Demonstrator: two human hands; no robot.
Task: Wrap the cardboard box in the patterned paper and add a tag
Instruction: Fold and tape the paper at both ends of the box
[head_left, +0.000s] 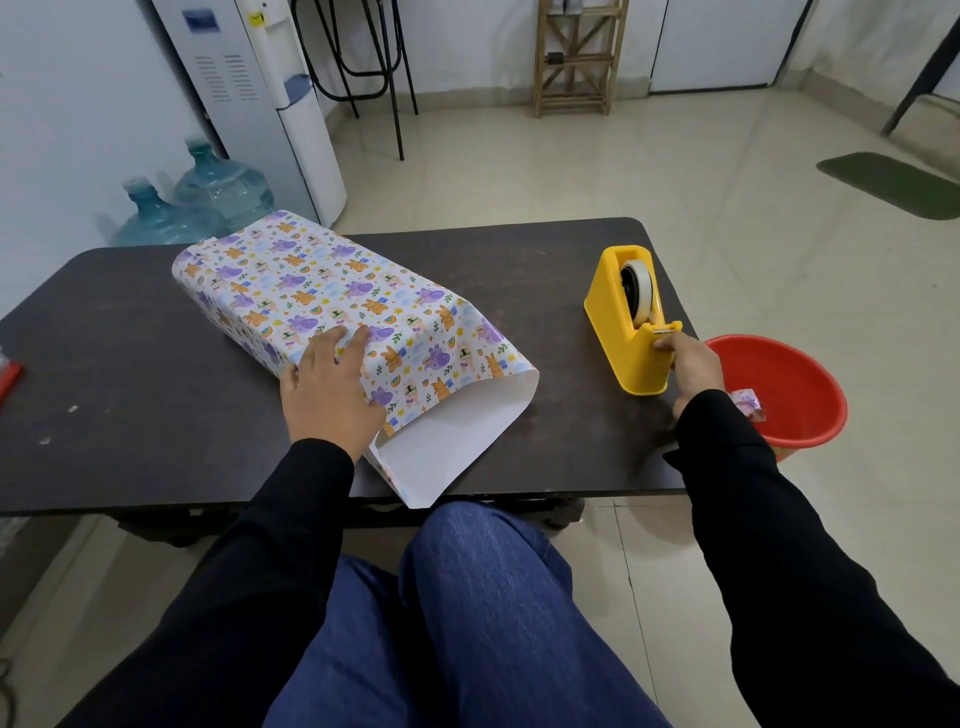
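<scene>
Because the patterned paper (332, 280) sleeved around the hidden cardboard box, mid-tabletop (130, 364), would likely spring open, the left hand (332, 384) presses flat on it while the right hand (691, 364) pinches tape (640, 291) at the yellow tape dispenser (623, 338) near the right edge.

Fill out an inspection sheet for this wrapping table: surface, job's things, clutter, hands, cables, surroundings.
Surface: dark table, scuffed, pale specks.
Job's things: patterned paper wrapped over the box, which is hidden; near end open, white inside showing. Yellow tape dispenser to its right. No tag seen.
Clutter: red item at the table's left edge, cut off; paper scrap on the rim of the red basin beside the table.
Hands: left hand presses flat on the paper; right hand touches the dispenser at its cutter, tape pinch unclear.
Cables: nothing seen.
Surroundings: water dispenser, two water bottles, wooden rack, green mat.
</scene>
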